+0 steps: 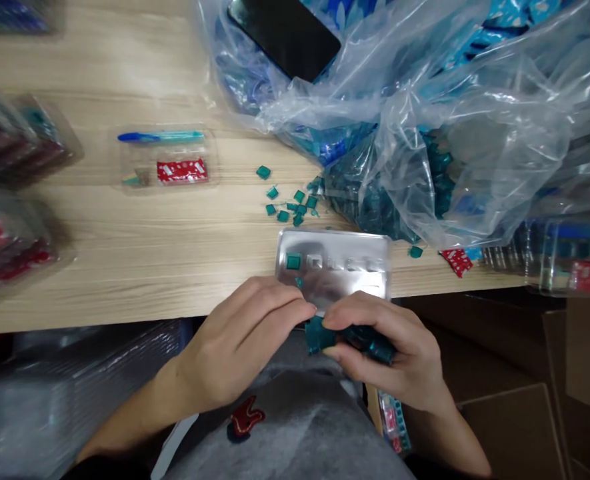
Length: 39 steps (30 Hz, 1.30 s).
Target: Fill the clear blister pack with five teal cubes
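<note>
Teal strip [319,335] sits just off the front edge of the counter [149,267], between the person's two hands. The right hand [375,333] grips it, thumb on one side and forefinger on the other, with its darker length running back under the fingers. The left hand [265,320] has its fingers bent together, their tips at the strip's free end; its thumb is hidden, so whether it pinches cannot be told.

Just beyond the hands, a silvery tray [342,283] lies at the front edge, with a row of shallow hollows. One teal square [293,261] sits in the leftmost hollow, and a small scrap [299,283] lies nearer the hands. More loose squares [299,197] are scattered past the tray's far edge, beside a clear bag [399,127].

For good handling, the pinch seems best set close to the free end, so the thin strip does not bend or twist. Working above the tray rather than past the counter's edge would probably catch falling bits, and the hollows are better free of scraps.
</note>
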Motion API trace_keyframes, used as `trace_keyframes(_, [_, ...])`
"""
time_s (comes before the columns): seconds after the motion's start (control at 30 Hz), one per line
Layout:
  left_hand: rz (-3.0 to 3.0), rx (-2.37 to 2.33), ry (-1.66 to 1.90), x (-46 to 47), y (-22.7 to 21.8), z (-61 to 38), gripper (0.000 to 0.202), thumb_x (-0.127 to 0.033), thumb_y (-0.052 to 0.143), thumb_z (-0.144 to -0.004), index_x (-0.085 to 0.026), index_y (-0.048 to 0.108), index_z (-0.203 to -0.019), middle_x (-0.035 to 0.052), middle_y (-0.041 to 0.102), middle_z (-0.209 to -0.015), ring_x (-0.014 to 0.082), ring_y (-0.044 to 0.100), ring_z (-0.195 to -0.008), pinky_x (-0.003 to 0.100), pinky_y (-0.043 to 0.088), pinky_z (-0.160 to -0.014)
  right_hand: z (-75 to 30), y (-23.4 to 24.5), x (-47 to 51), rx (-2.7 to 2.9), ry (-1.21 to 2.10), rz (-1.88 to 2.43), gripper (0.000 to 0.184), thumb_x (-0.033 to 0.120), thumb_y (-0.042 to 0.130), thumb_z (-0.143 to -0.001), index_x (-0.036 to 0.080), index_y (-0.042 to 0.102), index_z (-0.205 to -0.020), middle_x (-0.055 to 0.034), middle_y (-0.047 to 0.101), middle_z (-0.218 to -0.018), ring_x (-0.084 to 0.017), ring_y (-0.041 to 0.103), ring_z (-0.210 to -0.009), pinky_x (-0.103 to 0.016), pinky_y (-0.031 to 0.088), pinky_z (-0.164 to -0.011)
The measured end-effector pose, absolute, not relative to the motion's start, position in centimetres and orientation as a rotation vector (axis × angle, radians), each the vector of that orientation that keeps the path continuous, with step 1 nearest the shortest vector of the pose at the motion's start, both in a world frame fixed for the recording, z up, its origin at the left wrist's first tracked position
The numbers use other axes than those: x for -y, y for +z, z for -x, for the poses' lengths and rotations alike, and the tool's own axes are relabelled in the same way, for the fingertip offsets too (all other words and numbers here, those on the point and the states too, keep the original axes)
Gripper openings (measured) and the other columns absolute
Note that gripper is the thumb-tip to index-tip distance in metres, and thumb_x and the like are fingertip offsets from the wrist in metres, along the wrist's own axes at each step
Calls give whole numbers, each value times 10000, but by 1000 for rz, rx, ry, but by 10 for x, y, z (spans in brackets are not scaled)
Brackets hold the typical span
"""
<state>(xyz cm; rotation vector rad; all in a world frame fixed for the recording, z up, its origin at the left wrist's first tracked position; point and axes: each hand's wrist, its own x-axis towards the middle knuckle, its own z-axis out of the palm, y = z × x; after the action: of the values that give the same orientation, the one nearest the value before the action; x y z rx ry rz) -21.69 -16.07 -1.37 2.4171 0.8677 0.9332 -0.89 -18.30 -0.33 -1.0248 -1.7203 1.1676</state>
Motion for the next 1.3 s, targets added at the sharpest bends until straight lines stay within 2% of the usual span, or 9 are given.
trace_keyframes(0.2, [-2412,-1182,1109,161,-17,207,152,-47,528,-863,-174,587,-920,17,650,-801,156,601,-749,330,511,-730,21,-4,179,1747,1023,938,194,93,672,-844,158,627,-1021,-41,718,-883,-111,681,-790,-197,583,-732])
trace_keyframes(0.47, [-1939,-1287,1404,163,-30,191,219,-38,572,-836,-207,600,-972,4,637,-883,144,603,-834,309,504,-778,23,5,163,1807,1017,955,152,103,636,-872,187,613,-996,-30,705,-872,-122,670,-775,-229,578,-712])
trace_keyframes(0.57, [-1760,-1309,1361,161,-32,190,199,-40,558,-865,-206,606,-965,-6,647,-875,123,626,-841,268,514,-731,21,6,161,1791,1057,991,148,90,648,-852,192,614,-954,-17,703,-857,-115,667,-755,-224,568,-706])
trace_keyframes(0.7, [-1582,-1623,1599,144,-37,205,141,-111,555,-920,-218,633,-968,-18,648,-816,116,643,-768,279,520,-687,13,4,165,1721,1071,985,152,108,675,-826,209,607,-918,9,691,-801,-109,660,-700,-213,559,-659])
trace_keyframes(0.83, [-1957,-1641,1391,117,-46,219,112,-199,580,-944,-240,683,-963,11,711,-893,171,671,-881,367,523,-824,1,1,167,1852,876,1310,210,120,678,-859,241,628,-1024,6,715,-906,-123,682,-799,-226,551,-725])
trace_keyframes(1.0, [-2036,-1560,1274,101,-56,217,103,-187,575,-941,-245,650,-902,25,688,-926,201,653,-935,391,525,-850,2,-1,155,2140,804,1417,274,169,576,-950,182,615,-1221,-44,705,-939,-147,669,-830,-255,522,-742])
trace_keyframes(1.13, [-2008,-1558,1220,105,-66,219,39,-209,613,-923,-230,643,-933,32,671,-933,194,656,-933,368,533,-841,14,-3,146,2396,677,1480,214,191,526,-974,146,663,-1132,-64,681,-879,-173,651,-759,-273,476,-645])
trace_keyframes(1.23, [-2025,-1602,1148,107,-73,225,88,-278,660,-897,-228,638,-828,45,672,-946,225,659,-949,399,528,-847,24,-6,143,2563,443,1522,165,147,560,-940,124,699,-1026,-59,653,-771,-186,616,-664,-279,402,-537])
trace_keyframes(1.3, [-2055,-1632,1086,106,-75,229,47,-260,632,-910,-235,657,-878,60,677,-1001,245,653,-987,424,523,-872,27,-7,142,2596,378,1584,156,123,594,-910,102,704,-1018,-68,648,-758,-203,612,-645,-289,379,-504])
